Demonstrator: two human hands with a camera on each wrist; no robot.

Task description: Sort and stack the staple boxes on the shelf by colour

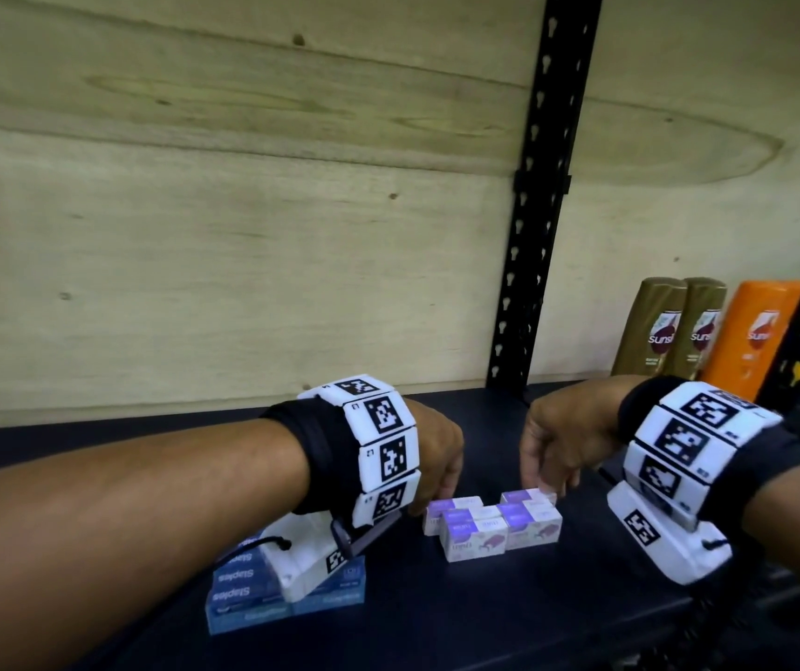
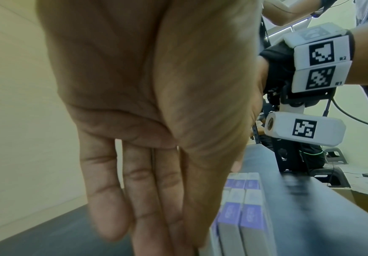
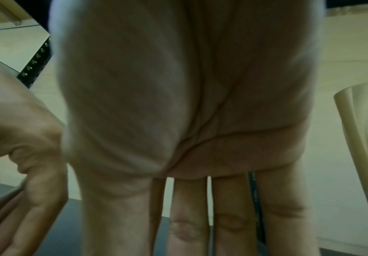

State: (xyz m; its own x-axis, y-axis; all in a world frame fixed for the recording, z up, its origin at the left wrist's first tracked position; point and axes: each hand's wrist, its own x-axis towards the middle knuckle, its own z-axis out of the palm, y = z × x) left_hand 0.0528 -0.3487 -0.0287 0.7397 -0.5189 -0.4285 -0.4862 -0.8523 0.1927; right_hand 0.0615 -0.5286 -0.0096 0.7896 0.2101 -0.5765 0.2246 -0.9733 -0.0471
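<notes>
While both hands reach down with fingers straight, the left hand (image 1: 431, 457) touches the left end of the purple staple boxes (image 1: 492, 523) and the right hand (image 1: 557, 443) touches their right rear box, neither curled round one. These boxes sit packed together mid-shelf (image 1: 485, 617); the blue staple boxes (image 1: 262, 593) are stacked front-left, under the left wrist. Shampoo bottles (image 1: 678, 326) stand at the rear right.

"Staples" is printed, upside down, on the blue boxes (image 1: 248, 581). "suns…", cut off, is read on the brown bottles (image 1: 664, 326) and orange bottle (image 1: 761, 331). "R2" and "R1" are marked on the right wrist band (image 2: 321, 64).
</notes>
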